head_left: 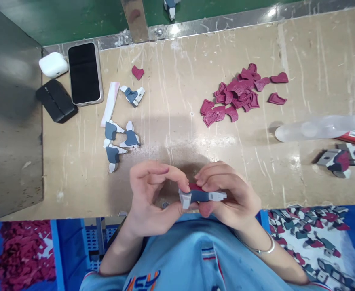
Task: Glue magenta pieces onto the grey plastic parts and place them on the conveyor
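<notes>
Both my hands hold one small blue-grey and white part [199, 196] with a dark red piece on its upper side, near the table's front edge. My left hand [155, 198] pinches its white left end between thumb and forefinger. The fingers of my right hand [230, 192] are closed round its right side, touching the red piece. At the left of the table lie several similar blue-grey and white parts [131, 137] without red pieces, with a single red piece [137, 72] farther back. A loose pile of dark red pieces [241, 91] is at the middle right.
A phone [84, 74], a white case [53, 64] and a black case [58, 101] sit at the back left. A translucent bottle [313, 127] and assembled parts lie right. Blue bins hold red pieces [26, 250] at front left and mixed parts [320, 242] at front right.
</notes>
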`<state>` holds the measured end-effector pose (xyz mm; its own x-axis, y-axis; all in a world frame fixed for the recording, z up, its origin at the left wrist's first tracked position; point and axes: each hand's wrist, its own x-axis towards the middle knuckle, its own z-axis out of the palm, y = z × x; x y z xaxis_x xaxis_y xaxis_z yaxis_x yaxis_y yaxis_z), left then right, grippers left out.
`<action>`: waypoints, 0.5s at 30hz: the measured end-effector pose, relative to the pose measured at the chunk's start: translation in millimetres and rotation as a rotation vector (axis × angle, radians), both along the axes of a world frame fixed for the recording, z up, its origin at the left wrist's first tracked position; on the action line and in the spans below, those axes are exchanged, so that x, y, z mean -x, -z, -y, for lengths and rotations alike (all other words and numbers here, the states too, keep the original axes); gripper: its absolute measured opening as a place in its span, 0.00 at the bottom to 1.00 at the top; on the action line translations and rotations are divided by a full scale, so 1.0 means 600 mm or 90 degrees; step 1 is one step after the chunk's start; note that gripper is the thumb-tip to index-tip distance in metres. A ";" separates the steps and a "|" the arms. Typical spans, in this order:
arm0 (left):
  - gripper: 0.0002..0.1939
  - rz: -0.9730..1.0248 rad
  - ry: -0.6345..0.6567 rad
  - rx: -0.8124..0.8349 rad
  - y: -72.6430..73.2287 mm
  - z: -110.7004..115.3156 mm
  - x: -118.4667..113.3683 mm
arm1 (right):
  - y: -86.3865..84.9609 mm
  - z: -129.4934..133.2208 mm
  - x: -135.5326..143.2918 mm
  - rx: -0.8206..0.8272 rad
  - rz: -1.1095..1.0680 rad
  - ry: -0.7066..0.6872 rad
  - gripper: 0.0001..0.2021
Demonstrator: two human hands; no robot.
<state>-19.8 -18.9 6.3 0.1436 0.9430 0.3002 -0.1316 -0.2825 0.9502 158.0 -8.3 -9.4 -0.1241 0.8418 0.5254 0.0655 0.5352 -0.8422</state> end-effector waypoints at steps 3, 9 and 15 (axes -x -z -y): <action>0.30 -0.019 -0.019 -0.015 -0.001 0.001 -0.002 | 0.001 -0.001 0.000 -0.012 -0.002 0.001 0.11; 0.24 -0.007 -0.004 0.010 0.003 0.004 -0.002 | -0.002 0.002 -0.003 0.009 0.008 -0.008 0.11; 0.27 0.023 0.058 0.069 0.010 -0.005 0.001 | -0.003 0.002 -0.006 0.006 0.051 -0.020 0.08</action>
